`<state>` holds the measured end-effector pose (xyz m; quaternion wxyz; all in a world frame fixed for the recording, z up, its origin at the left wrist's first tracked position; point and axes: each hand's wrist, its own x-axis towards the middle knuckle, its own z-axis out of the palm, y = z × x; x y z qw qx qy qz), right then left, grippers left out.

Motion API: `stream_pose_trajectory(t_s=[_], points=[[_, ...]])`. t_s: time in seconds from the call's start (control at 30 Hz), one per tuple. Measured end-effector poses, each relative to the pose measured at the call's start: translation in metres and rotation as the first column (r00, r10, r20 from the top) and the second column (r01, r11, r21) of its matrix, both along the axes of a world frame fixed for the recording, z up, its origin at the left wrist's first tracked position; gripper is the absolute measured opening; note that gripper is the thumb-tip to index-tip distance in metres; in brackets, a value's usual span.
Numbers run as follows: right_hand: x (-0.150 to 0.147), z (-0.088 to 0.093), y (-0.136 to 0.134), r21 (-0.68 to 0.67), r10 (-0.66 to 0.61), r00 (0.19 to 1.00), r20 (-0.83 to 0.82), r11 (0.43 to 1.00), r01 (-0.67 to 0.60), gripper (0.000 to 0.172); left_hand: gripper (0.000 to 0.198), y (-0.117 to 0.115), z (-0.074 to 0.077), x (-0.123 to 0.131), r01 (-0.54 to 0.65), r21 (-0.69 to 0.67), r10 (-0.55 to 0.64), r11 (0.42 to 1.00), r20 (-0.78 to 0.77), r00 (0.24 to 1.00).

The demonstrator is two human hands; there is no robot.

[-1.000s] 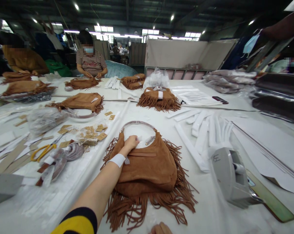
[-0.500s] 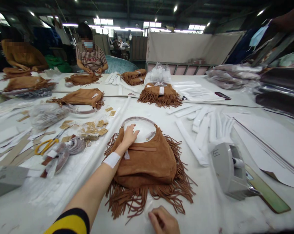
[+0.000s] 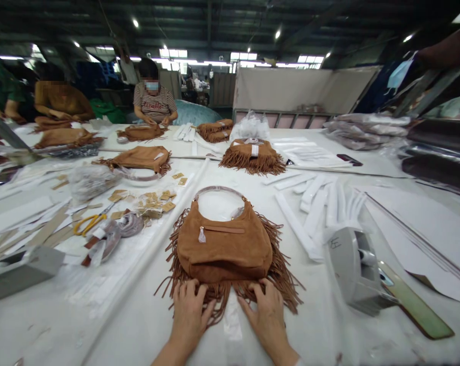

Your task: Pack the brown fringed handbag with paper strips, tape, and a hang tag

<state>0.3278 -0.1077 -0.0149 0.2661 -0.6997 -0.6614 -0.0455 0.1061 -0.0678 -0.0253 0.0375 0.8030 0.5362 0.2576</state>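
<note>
A brown suede handbag (image 3: 226,249) with long fringe lies on the white table, its wrapped handle (image 3: 218,189) arched away from me. A slanted zip with a wrapped pull shows on its front. My left hand (image 3: 190,310) rests on the fringe at the bag's lower left edge, its fingers bent and apart. On the lower right fringe lies my right hand (image 3: 267,312), thumb spread from bent fingers. Both sets of fingertips touch the bottom edge of the bag. Between the hands a clear strip (image 3: 233,317) lies on the table.
Tape dispensers stand at right (image 3: 354,269) and left (image 3: 22,272). A green phone-like slab (image 3: 417,305) lies beside the right one. Yellow-handled scissors (image 3: 89,223), paper tags (image 3: 153,201) and white strips (image 3: 310,213) lie around. Another fringed bag (image 3: 253,155) sits ahead; co-workers handle bags at far left.
My left hand has come down from the handle to the lower left fringe. The right hand has opened from a curl and moved up onto the fringe. The view has tilted up slightly.
</note>
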Motion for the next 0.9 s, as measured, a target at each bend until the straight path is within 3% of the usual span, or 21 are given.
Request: stream_pose_trajectory(t_s=[0.07,0.23,0.4,0.53,0.63,0.77,0.9], points=[[0.013,-0.005,0.002,0.012,0.068,0.998,-0.011,0.998,-0.068,0.021,0.013,0.008,-0.006,-0.004,-0.009,-0.009,0.009,1.0,-0.028,1.0],[0.048,-0.01,0.016,0.064,0.205,0.978,-0.042,0.977,-0.202,0.017,0.023,0.024,-0.012,-0.018,0.046,-0.025,-0.047,0.999,-0.058,0.997],[0.061,-0.013,0.026,0.151,0.215,0.975,0.058,0.964,-0.221,0.023,0.024,0.029,-0.014,-0.034,0.056,-0.042,-0.057,0.998,-0.027,0.998],[0.062,-0.009,0.018,0.165,0.209,0.975,0.076,0.962,-0.219,0.024,0.026,0.017,-0.006,-0.04,-0.012,-0.052,0.014,0.999,0.044,0.999],[0.06,-0.003,0.009,0.193,0.167,0.985,0.051,0.966,-0.173,0.023,0.029,-0.003,0.003,-0.028,-0.074,0.014,0.072,0.997,0.102,0.992],[0.053,0.003,-0.001,0.248,0.11,0.992,0.068,0.961,-0.124,0.017,0.048,-0.027,0.009,0.003,-0.04,0.049,0.036,0.998,0.079,0.996],[0.046,0.002,-0.003,0.052,0.243,0.967,0.076,0.968,-0.247,0.012,0.034,-0.026,0.0,0.018,0.005,0.0,-0.005,1.0,-0.007,1.0]])
